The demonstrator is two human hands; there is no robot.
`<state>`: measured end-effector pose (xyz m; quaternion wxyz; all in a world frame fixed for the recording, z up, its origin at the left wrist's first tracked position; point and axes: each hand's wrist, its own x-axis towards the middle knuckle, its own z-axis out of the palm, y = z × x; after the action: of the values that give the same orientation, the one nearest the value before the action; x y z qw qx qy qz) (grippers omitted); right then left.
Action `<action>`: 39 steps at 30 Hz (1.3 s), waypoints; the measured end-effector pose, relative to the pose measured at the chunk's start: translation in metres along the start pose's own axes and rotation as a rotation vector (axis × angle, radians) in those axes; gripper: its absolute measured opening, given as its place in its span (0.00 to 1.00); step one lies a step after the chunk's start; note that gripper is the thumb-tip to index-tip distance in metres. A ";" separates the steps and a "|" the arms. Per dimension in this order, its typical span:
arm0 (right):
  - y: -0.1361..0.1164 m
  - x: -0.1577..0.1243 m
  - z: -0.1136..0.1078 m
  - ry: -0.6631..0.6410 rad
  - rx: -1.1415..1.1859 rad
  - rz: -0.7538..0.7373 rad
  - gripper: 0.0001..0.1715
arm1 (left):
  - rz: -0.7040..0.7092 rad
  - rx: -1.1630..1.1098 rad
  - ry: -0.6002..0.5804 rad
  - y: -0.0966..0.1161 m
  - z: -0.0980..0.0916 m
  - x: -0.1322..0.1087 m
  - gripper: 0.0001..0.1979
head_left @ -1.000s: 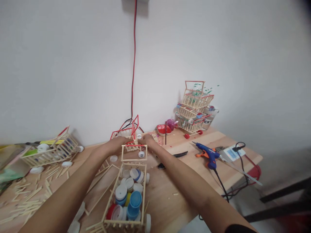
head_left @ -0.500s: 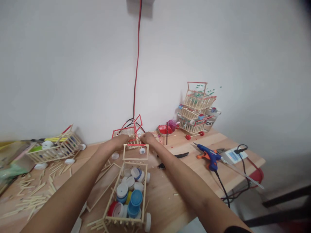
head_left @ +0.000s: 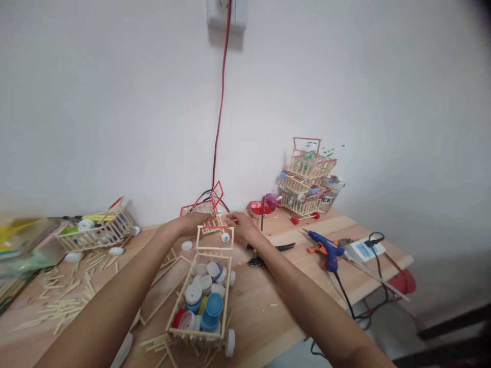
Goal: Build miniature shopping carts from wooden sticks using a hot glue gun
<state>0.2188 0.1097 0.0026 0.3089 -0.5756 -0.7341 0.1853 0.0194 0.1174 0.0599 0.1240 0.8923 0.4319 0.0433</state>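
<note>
At the back of the table, near the wall, stands a small stick cart [head_left: 210, 208] with red-painted edges and a red handle. My left hand [head_left: 194, 223] reaches to its near side, fingers closed on its frame, partly hidden. My right hand [head_left: 241, 225] is just right of that cart, fingers loosely apart, holding nothing that I can see. In front of both hands stands a larger stick cart [head_left: 229, 266], its basket full of bottle caps [head_left: 205, 282] in white, blue, yellow and red. The larger cart has a red bar on its handle and white cap wheels.
A blue glue gun [head_left: 326, 248], pliers [head_left: 342, 242] and a power strip [head_left: 367, 250] lie at right. Stacked stick carts [head_left: 303, 179] stand behind, beside a red paint tray [head_left: 260, 207]. Loose sticks [head_left: 63, 309] and another cart [head_left: 99, 230] are at left.
My right hand has moved slightly right, off the red-edged cart, and its fingers have spread. My left hand stays at that cart. The view has shifted a little.
</note>
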 end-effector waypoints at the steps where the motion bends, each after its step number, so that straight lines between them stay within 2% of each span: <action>1: -0.002 -0.002 -0.002 0.014 0.003 -0.025 0.17 | 0.004 -0.003 0.001 0.000 -0.001 -0.001 0.13; 5: -0.013 -0.007 -0.013 0.077 -0.009 -0.108 0.18 | 0.007 -0.012 0.030 -0.006 -0.007 -0.011 0.18; 8: -0.022 -0.010 -0.021 0.152 0.007 -0.221 0.15 | -0.015 -0.009 0.095 -0.016 -0.014 -0.026 0.23; 11: -0.032 -0.012 -0.024 0.210 0.038 -0.327 0.10 | -0.049 -0.007 0.242 -0.030 -0.017 -0.046 0.21; 14: -0.041 -0.012 -0.020 0.216 0.042 -0.295 0.12 | -0.114 0.021 0.425 -0.043 -0.012 -0.066 0.20; 16: -0.046 -0.010 -0.015 0.235 0.034 -0.242 0.15 | -0.163 0.047 0.492 -0.050 -0.003 -0.077 0.21; 21: -0.055 -0.002 -0.002 0.241 0.022 -0.154 0.19 | -0.164 0.034 0.521 -0.061 0.024 -0.088 0.20; 26: -0.064 0.001 0.002 0.224 -0.013 -0.131 0.23 | -0.085 -0.060 0.637 -0.067 0.042 -0.084 0.18; 34: -0.058 -0.001 0.011 0.200 -0.099 -0.156 0.26 | -0.106 -0.098 0.683 -0.065 0.047 -0.084 0.17; 39: -0.057 -0.006 0.012 0.136 -0.089 -0.131 0.20 | -0.185 -0.091 0.664 -0.057 0.044 -0.083 0.17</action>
<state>0.1699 0.0896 0.0276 0.3435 -0.5508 -0.7551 0.0923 -0.0677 0.0789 0.0051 0.0198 0.7800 0.5255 0.3392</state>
